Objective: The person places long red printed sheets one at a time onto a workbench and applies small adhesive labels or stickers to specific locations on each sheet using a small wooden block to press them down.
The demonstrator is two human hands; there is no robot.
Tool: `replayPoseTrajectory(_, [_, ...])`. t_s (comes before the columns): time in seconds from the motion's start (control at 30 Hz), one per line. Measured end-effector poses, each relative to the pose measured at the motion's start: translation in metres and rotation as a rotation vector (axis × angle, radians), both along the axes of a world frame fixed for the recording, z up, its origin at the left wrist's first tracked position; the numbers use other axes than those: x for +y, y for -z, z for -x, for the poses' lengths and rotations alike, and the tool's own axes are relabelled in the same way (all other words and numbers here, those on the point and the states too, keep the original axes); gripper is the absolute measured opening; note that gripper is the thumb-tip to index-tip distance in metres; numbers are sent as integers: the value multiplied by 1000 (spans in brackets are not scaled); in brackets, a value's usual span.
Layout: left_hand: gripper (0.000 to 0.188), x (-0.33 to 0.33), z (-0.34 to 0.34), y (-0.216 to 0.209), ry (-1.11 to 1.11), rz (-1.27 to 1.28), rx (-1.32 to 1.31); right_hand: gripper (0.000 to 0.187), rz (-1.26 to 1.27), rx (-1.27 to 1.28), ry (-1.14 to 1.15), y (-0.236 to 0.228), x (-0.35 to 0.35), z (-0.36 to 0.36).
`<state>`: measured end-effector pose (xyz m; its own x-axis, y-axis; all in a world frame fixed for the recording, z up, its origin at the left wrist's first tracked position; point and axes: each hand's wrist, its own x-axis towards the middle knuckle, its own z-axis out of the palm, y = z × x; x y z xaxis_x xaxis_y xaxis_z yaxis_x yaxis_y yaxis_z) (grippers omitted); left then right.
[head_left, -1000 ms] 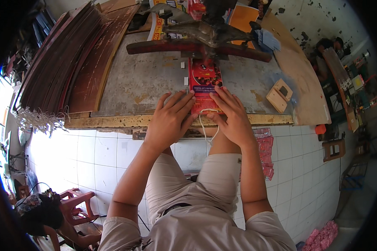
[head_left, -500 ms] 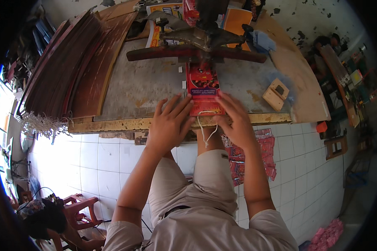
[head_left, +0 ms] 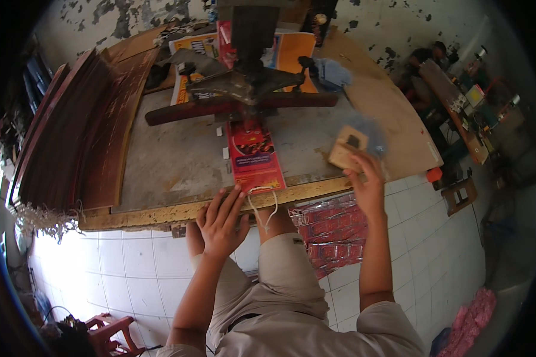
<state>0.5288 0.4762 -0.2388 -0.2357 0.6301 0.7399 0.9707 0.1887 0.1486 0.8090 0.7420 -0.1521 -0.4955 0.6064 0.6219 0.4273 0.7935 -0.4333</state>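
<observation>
Bag (head_left: 257,163): one, red, printed; flat on the table (head_left: 178,163), far end beneath the press, near end at the table's edge. White cord (head_left: 274,205) at the near end, hanging in a loop over the edge.

Left hand (head_left: 221,225): fingers extended, slightly spread, grasping nothing; fingertips at the bag's near left corner.

Right hand (head_left: 369,184): thumb and fingers at the near right corner of the block (head_left: 339,156); whether they close on it, cannot tell.

Block: tan, dark patch on top; right of the bag, beside blue plastic (head_left: 372,134).

Press (head_left: 238,89): dark metal, with reddish crossbar.

White tabs (head_left: 226,153): two, left of the bag.

Stack (head_left: 53,137): dark red, corded, table's left side.

Packets (head_left: 333,232): red, below the table's edge.
</observation>
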Motion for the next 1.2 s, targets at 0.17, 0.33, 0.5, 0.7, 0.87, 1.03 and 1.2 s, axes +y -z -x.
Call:
replayPoseTrajectory(0.17, [55,1,2,4,-27,17,31,40,118,6,-200,5,-22,20])
replayPoseTrajectory(0.33, [52,-4,5,3,-25,28,44,34,-53,40,21,-6,23,16])
replayPoseTrajectory(0.5, [51,2,3,3,15,7,49,27,-98,-232,246,-11,138,-26])
replayPoseTrajectory(0.7, [52,-1,3,6,-6,1,46,20,-105,-615,248,-30,158,-11])
replayPoseTrajectory(0.87, [51,-2,3,8,-18,-5,43,18,-227,-748,238,-23,167,-7])
replayPoseTrajectory(1.03, [51,-2,2,5,-8,-13,43,15,-310,-769,216,-12,171,-10])
replayPoseTrajectory(1.2, [50,0,3,5,40,-34,22,16,-315,-809,204,-13,175,-11])
